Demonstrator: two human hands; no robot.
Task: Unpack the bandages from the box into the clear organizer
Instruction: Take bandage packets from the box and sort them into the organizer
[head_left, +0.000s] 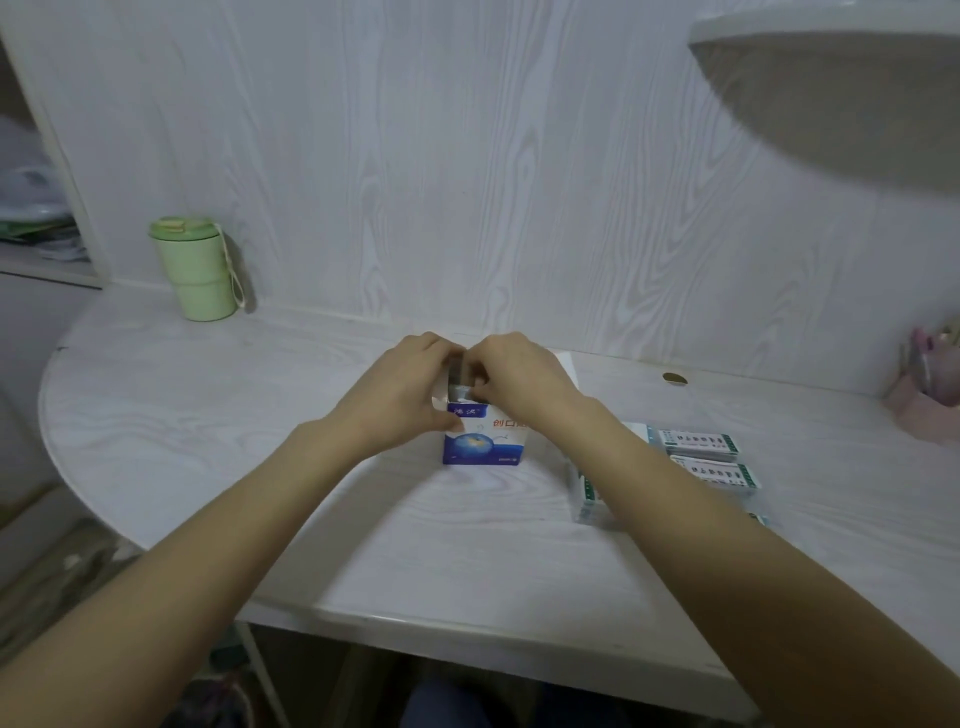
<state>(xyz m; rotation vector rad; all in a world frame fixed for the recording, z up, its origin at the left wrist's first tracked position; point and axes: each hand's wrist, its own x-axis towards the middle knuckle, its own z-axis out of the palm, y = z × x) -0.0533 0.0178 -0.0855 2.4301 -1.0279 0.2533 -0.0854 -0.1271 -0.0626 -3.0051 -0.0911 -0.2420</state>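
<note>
On a pale wood-grain desk (208, 415): blue-and-white bandage box (482, 441), upright at centre, red "创口" legible. Left hand (400, 395) gripping its side; right hand (519, 374) pinching at the open top. To the right, clear organizer (691, 467) holding green-edged packets. Far left, green lidded cup (197, 270).

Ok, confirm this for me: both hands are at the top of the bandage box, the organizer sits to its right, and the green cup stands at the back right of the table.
One thing is off. The head view shows the green cup at the back left of the table, not the back right. The rest holds: the left hand and right hand are at the top of the bandage box, and the organizer sits to its right.
</note>
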